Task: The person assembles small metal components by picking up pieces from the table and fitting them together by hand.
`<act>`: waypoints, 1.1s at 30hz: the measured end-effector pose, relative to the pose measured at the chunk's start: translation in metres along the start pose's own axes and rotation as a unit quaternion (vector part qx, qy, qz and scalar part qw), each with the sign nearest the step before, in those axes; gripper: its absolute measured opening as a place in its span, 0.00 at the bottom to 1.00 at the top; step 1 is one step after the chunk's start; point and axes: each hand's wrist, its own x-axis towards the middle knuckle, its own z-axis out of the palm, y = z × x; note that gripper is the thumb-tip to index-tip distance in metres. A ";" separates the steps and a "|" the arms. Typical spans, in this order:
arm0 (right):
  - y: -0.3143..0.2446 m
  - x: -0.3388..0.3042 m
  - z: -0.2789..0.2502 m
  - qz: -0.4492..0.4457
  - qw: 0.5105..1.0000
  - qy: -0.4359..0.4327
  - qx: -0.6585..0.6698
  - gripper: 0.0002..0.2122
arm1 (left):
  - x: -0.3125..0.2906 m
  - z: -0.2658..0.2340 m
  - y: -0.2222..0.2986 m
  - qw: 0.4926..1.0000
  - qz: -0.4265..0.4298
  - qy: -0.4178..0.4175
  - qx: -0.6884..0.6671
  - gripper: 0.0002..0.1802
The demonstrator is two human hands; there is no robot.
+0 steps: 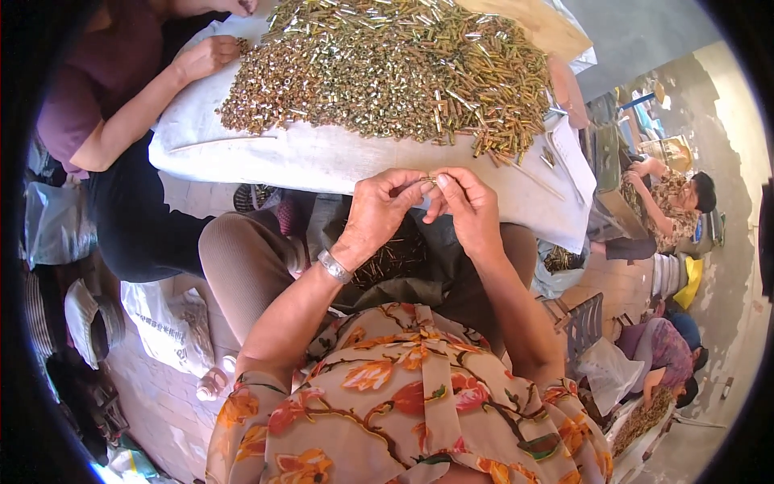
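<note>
My left hand (379, 211), with a silver bracelet on the wrist, and my right hand (469, 211) meet in front of the table's near edge. Thumb and fingers of both are pinched around a small brass-coloured metal piece (430, 181), mostly covered by the fingertips. Just beyond them a large heap of small brass-coloured metal parts (363, 81) lies on the white-covered table (322, 157). Short ring-like pieces gather at its left, longer rod-like ones at its right. Below my hands, between my knees, dark cloth (411, 294) surrounds more thin metal pieces (395, 256).
At the left, a co-worker's hand (211, 56) touches the heap's edge. A thin stick (532, 179) and paper sheets (571, 153) lie at the table's right. White plastic bags (169, 323) stand on the floor. Other people (669, 202) sit at the right.
</note>
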 end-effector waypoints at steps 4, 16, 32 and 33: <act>0.001 -0.006 0.009 -0.058 0.997 0.032 -0.047 0.06 | -0.003 0.002 0.008 0.999 0.026 0.028 0.018 0.10; -0.025 -0.018 0.018 0.016 0.995 -0.038 0.090 0.09 | 0.006 -0.005 0.012 0.963 -0.069 -0.082 -0.246 0.33; -0.006 -0.037 0.055 -0.105 0.985 -0.026 -0.137 0.06 | -0.008 0.004 0.027 0.902 -0.111 -0.032 -0.416 0.44; -0.008 -0.038 0.053 -0.046 0.995 -0.046 -0.071 0.07 | -0.008 0.003 0.029 0.902 -0.110 -0.035 -0.416 0.44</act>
